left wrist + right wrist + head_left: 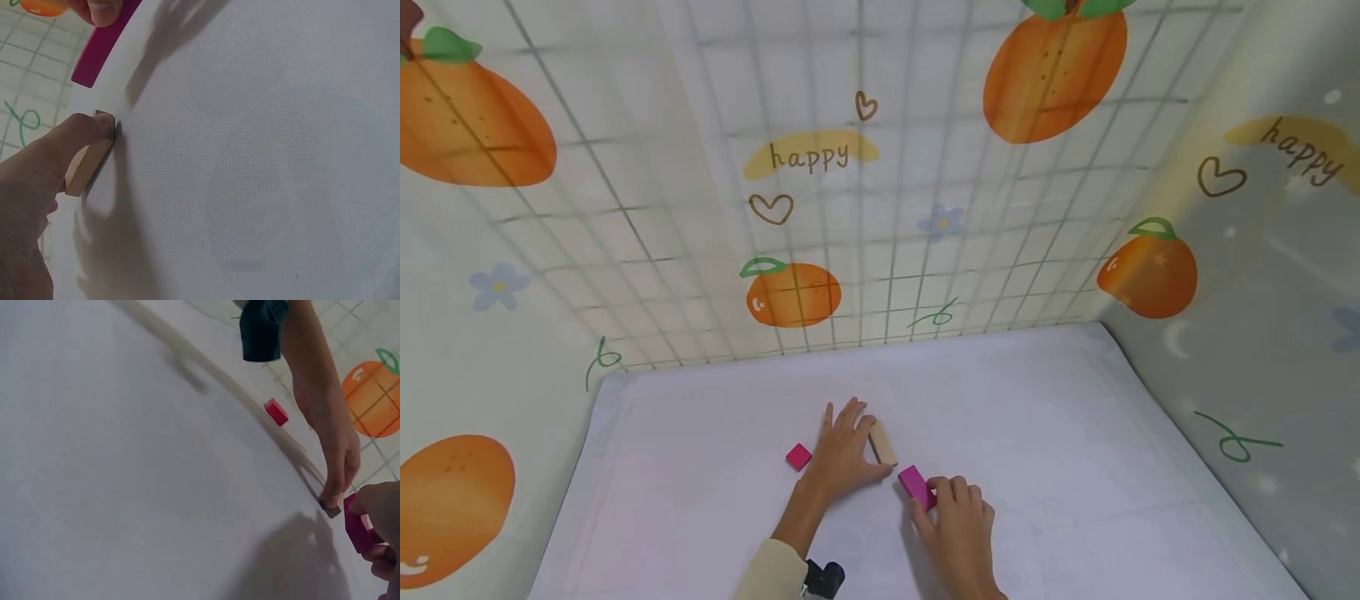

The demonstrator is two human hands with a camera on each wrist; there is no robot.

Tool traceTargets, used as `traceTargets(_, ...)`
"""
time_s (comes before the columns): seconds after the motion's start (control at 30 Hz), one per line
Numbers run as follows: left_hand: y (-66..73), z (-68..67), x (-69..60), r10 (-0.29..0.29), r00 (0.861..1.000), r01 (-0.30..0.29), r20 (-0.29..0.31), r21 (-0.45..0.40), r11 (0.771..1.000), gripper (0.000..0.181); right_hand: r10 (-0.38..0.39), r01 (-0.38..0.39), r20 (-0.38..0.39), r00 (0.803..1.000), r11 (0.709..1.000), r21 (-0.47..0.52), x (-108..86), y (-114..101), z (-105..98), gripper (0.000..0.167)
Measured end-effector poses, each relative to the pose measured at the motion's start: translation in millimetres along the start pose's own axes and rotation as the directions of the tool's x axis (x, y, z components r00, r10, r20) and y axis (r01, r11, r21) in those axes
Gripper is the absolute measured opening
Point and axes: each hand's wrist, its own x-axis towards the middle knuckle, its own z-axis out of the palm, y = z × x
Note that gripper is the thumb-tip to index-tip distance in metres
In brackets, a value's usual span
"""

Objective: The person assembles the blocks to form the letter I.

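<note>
A pale wooden block (882, 443) lies on the white cloth in the head view. My left hand (842, 454) pinches it lengthwise, thumb at the near end and a finger at the far end. The left wrist view shows the thumb pressed on one end of the wooden block (90, 164). To the right, my right hand (958, 525) grips a magenta block (916, 487) between thumb and fingers. In the right wrist view the magenta block (356, 526) is held near the wooden block (331, 510), with a small gap between them.
A small red block (799, 457) sits on the cloth left of my left hand. A black device (824, 578) is at the left wrist. Patterned curtains with printed oranges (793, 295) hang behind and beside the white cloth surface (1037, 417).
</note>
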Motion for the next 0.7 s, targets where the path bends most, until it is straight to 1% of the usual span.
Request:
traceTargets(0.13,-0.6,-2.2,1.1,-0.001,1.0,0.001,0.016,0.009,1.0,0.078,0.05,-0.05,0.044,0.998,0.999,0.003,-7.6,-8.1,4.2,0.036)
traceTargets(0.27,-0.9,-4.0,2.1,-0.002,0.999,0.001,0.034,0.014,1.0,0.078,0.061,-0.061,0.024,0.998,0.998,0.014,-13.7,-14.9,5.9,0.035)
traceTargets(0.4,-1.4,-5.0,2.4,0.017,0.999,-0.017,0.037,0.01,1.0,0.077,0.07,-0.07,0.011,0.997,0.997,0.023,-17.2,-18.8,8.0,0.033)
traceTargets(0.53,-1.7,-7.2,1.2,0.037,0.999,-0.037,0.03,-0.015,0.999,0.074,0.096,-0.096,0.045,0.994,0.995,0.007,-19.2,-21.3,11.6,0.035)
traceTargets(0.7,-1.4,-8.4,0.4,0.05,0.998,-0.048,0.048,-0.05,0.998,0.073,0.149,-0.148,0.09,0.985,0.989,-0.018,-21.7,-23.2,17.1,0.037)
